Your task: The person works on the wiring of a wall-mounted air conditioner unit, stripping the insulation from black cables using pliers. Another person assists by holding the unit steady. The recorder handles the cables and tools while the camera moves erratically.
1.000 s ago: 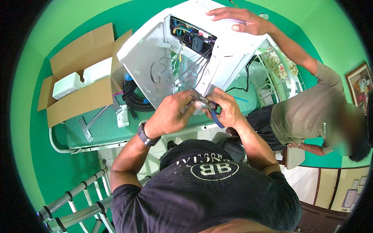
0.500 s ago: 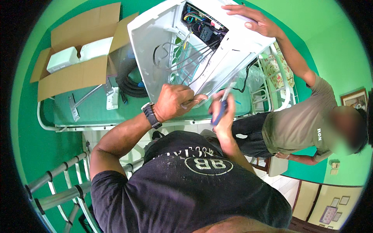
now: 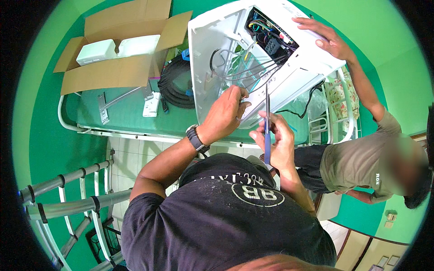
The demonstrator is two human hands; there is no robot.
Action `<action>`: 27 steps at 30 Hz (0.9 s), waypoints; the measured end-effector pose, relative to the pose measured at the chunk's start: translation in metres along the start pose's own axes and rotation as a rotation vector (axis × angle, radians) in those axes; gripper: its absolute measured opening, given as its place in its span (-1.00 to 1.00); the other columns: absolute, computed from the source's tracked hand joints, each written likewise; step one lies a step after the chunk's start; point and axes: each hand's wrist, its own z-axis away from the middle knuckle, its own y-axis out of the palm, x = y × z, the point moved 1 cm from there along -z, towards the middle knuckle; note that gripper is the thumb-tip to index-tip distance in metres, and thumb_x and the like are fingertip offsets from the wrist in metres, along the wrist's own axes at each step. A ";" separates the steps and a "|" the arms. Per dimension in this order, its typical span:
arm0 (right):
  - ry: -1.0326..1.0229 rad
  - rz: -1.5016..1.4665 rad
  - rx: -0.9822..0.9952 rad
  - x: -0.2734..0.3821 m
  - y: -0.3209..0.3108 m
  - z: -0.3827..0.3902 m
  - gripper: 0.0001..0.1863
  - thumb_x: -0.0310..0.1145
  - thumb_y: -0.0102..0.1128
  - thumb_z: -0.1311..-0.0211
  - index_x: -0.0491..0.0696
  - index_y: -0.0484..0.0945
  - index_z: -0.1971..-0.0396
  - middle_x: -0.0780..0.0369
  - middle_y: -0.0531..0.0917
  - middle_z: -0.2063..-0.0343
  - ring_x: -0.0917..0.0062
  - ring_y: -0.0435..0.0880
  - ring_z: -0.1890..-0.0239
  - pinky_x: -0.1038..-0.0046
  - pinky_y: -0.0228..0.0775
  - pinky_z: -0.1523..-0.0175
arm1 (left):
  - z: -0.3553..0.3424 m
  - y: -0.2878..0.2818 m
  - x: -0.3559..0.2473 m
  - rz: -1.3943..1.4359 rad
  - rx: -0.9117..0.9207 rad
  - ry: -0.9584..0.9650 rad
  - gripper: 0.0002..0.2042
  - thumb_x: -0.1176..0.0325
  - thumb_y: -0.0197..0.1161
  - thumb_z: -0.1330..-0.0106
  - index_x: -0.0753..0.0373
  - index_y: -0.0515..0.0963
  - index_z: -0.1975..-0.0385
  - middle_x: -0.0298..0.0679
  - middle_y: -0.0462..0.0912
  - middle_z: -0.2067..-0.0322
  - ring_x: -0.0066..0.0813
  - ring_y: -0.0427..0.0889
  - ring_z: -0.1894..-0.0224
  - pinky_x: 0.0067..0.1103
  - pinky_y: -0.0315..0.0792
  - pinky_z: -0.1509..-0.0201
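Note:
A white plastic appliance housing (image 3: 316, 67) stands tilted, with an open compartment of coloured wiring (image 3: 272, 44) and grey wires hanging inside. My left hand (image 3: 224, 113) is curled at the housing's lower inner part, fingers pinched on something too small to make out. Just right of it, my right hand (image 3: 282, 144) grips blue-handled scissors (image 3: 267, 140), blades upright in front of the housing. A co-worker's hand (image 3: 334, 43) rests on the housing's upper right edge.
A bed (image 3: 129, 131) with a green mattress bears a cardboard box (image 3: 99, 77), black coiled hose (image 3: 172, 81) and metal bracket (image 3: 104, 115). A ladder (image 3: 97, 201) leans at lower left. The co-worker (image 3: 348, 165) stands at my right; black cable (image 3: 303, 108) lies behind the housing.
My right hand has drawn the scissors away from my left hand and turned their blades upright. My left hand has moved higher. The whole view has shifted, with the housing appearing further right.

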 end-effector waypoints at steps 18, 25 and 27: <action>0.066 -0.466 -0.085 -0.018 0.002 -0.030 -0.57 -0.41 0.50 -0.18 -0.09 0.56 -0.03 0.37 0.62 0.34 0.79 0.54 0.31 0.67 0.43 0.18 | 0.063 -0.020 -0.033 -0.427 -0.455 0.298 -0.27 0.51 0.46 -0.14 0.27 0.27 -0.35 0.06 0.32 -0.22 0.02 0.39 -0.25 -0.29 0.46 -0.21; 0.055 -0.542 -0.028 -0.004 -0.005 -0.025 -0.51 -0.35 0.55 -0.16 -0.10 0.53 -0.05 0.33 0.63 0.31 0.76 0.56 0.28 0.64 0.45 0.15 | 0.033 0.005 -0.039 0.142 -0.014 -0.004 -0.82 0.56 0.19 -0.39 0.32 0.57 0.05 -0.08 0.65 0.30 -0.15 0.70 0.27 -0.41 0.55 0.23; -0.034 -0.314 -0.084 -0.008 -0.010 -0.022 -0.46 -0.34 0.60 -0.07 -0.12 0.55 -0.03 0.28 0.63 0.32 0.65 0.61 0.30 0.54 0.50 0.16 | 0.029 0.007 -0.043 0.114 -0.072 -0.049 -0.86 0.50 0.24 -0.40 0.32 0.62 0.11 -0.15 0.64 0.43 -0.31 0.66 0.38 -0.47 0.50 0.29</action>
